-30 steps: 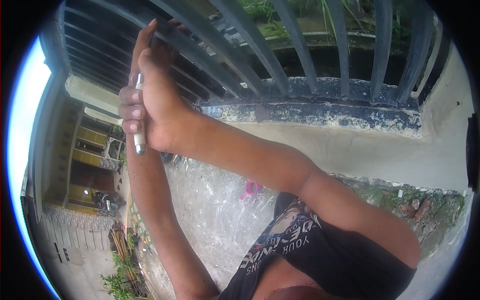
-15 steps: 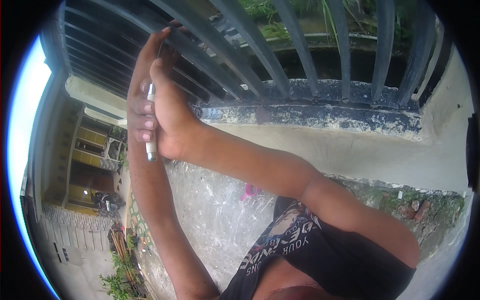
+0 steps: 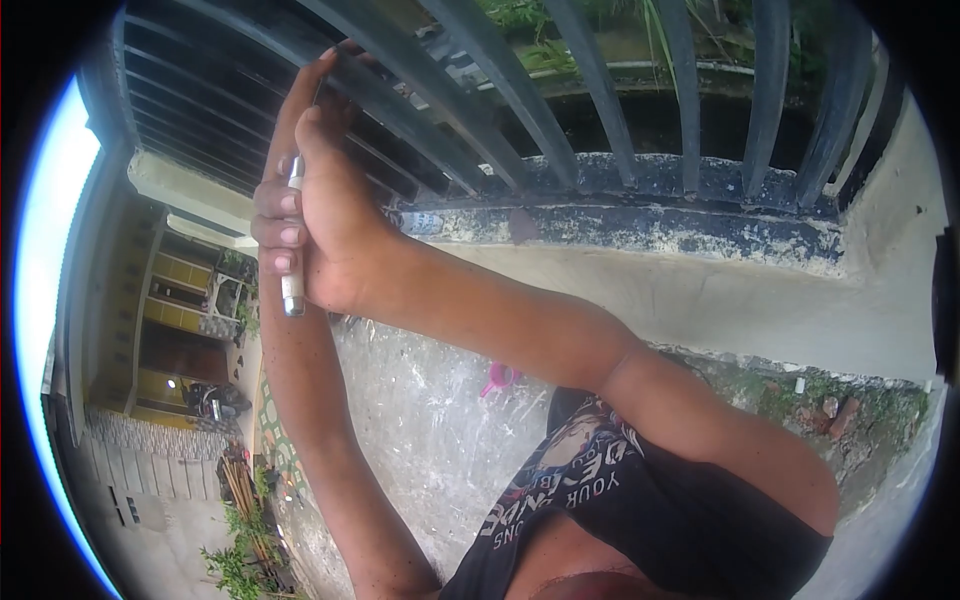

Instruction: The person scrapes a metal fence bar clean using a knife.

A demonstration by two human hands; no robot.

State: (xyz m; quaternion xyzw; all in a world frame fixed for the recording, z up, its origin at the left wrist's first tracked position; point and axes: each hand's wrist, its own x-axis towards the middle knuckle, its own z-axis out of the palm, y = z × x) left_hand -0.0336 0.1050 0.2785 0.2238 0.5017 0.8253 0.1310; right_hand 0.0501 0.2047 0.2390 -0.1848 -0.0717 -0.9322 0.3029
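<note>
My right hand (image 3: 335, 225) is wrapped around a slim tool (image 3: 293, 285) with a pale handle and metal at both ends. Its thumb points up along the tool, and the curled fingertips press over the handle. A thin dark shaft runs from the tool toward the fence. Behind it, my left hand (image 3: 305, 92) reaches up to a grey metal fence bar (image 3: 385, 95), its fingers closed around the bar and largely hidden. The right wrist crosses in front of the left forearm.
More fence bars (image 3: 605, 110) rise from a low wall with peeling dark paint (image 3: 620, 225). On the concrete floor (image 3: 420, 430) lies a pink plastic item (image 3: 498, 379). Farther off are a house front (image 3: 180, 300), a parked motorbike (image 3: 215, 402) and potted plants (image 3: 240, 560). Broken bricks (image 3: 845, 415) lie in mossy ground.
My right hand and the tool have shifted slightly left and up in the view. The left hand stays at the fence bar.
</note>
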